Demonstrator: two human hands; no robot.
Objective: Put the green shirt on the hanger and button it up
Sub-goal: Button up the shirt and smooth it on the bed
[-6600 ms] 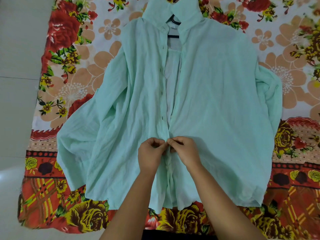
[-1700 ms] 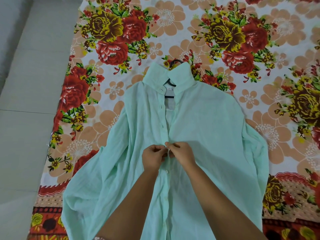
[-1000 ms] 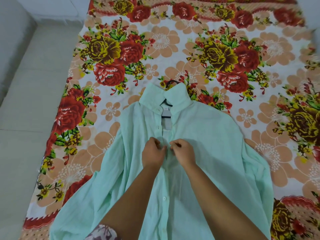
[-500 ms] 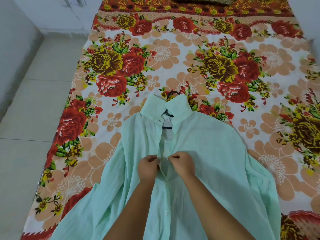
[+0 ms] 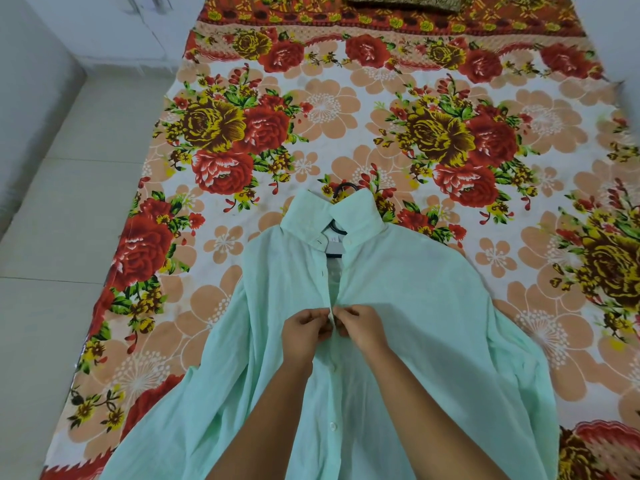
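Pinching the two front edges of the pale mint-green button-up cloth shirt [image 5: 433,306] together at chest height, the left hand [image 5: 304,329] and the right hand [image 5: 360,325] meet at the placket. Each has its fingers and thumb curled on the fabric, and the knuckles nearly touch. The shirt lies face-up in the near middle of a bed covered by a white sheet printed with red, yellow and peach flowers [image 5: 346,109], its collar [image 5: 360,213] pointing far and its sleeves spread to left and right. A thin black hanger [image 5: 344,188] sits inside it: the hook pokes out beyond the collar on the far side, and a dark part of its neck shows in the collar opening beside a white label. Nearer than the hands the front is closed, with two small white buttons done up between the forearms. From the hands up to the collar the front stands open in a narrow gap. Left of the bed runs a pale tiled floor [image 5: 52,237], and a dark olive patterned cushion [image 5: 398,1] lies at the far edge.
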